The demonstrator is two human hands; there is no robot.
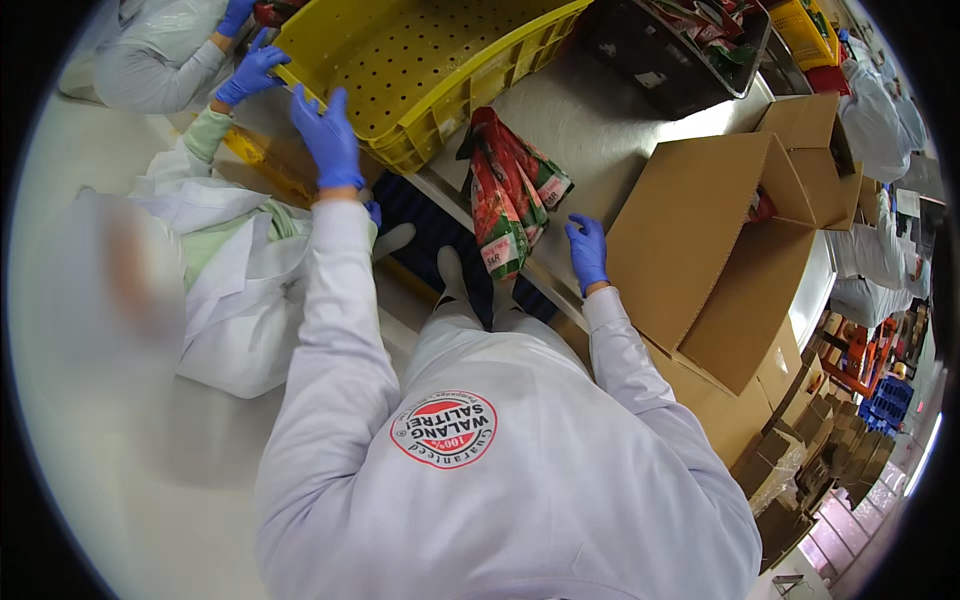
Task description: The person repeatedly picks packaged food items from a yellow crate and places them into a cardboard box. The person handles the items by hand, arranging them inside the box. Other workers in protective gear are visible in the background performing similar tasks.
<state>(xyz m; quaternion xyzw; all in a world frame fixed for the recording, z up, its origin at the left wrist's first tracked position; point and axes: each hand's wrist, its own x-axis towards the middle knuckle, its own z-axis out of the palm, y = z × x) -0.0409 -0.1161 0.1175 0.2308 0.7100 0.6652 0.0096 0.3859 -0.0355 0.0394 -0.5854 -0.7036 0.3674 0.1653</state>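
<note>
My left hand (pixel 328 138), in a blue glove, is raised with its fingers apart by the near left corner of a yellow perforated plastic crate (pixel 440 125). Whether the fingertips touch the rim I cannot tell. My right hand (pixel 587 252), also gloved in blue, is at the table's near edge with its fingers apart and nothing in them. Just left of it, several red and green printed plastic packs (pixel 500 185) lie bunched together, partly over the edge. A co-worker's blue-gloved hand (pixel 252 72) is at the crate's left end.
An open cardboard box (pixel 690 225) stands on the metal table (pixel 575 125) at the right. Behind sits a black crate (pixel 650 60) with red packs in it. A co-worker (pixel 235 290) is close at my left. Flattened cardboard (pixel 825 440) is stacked at the far right.
</note>
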